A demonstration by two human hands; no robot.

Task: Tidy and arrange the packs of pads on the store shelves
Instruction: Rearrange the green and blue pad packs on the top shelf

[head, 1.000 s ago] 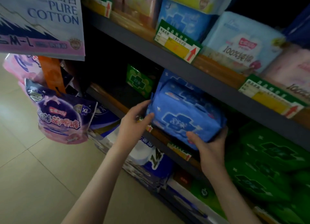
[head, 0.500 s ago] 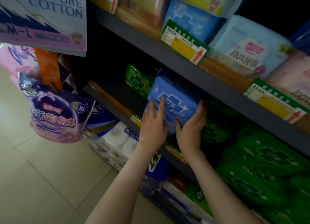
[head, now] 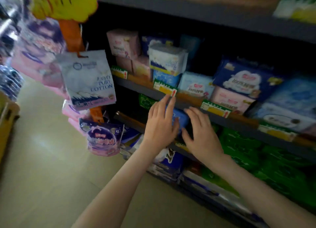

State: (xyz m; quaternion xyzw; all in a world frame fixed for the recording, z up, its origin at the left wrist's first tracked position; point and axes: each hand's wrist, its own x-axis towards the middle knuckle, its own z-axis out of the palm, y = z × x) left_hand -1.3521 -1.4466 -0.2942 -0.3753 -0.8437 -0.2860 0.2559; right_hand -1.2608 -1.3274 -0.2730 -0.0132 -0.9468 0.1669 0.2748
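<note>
Two hands on one blue pack of pads [head: 181,121]. Frame is motion-blurred, so fine detail is limited.

Left hand [head: 160,125]: fingers straight and close together, laid flat against the left part of the pack's front. Fingertips reach up to the grey shelf edge [head: 239,124] just under a green-and-yellow price tag [head: 165,89]. Nothing is curled round the pack.

Right hand [head: 202,135]: fingers spread and only slightly bent, palm toward the right end of the pack, thumb pointing at its lower corner. It looks like contact, but the blur does not let me confirm it. No pinch, no wrap.

Pack: soft, bright blue wrapper, mostly covered; only a strip shows between the two hands. Print cannot be read. It stands on the lower shelf [head: 131,121], tucked under the grey shelf edge, with green packs [head: 256,152] on its right and one green pack [head: 145,100] behind on its left.

Shelf above carries pink, white and blue packs [head: 242,79]. A white "PURE COTTON" pack [head: 89,79] and a purple pack [head: 102,139] hang at the shelf end, left of the hands.
</note>
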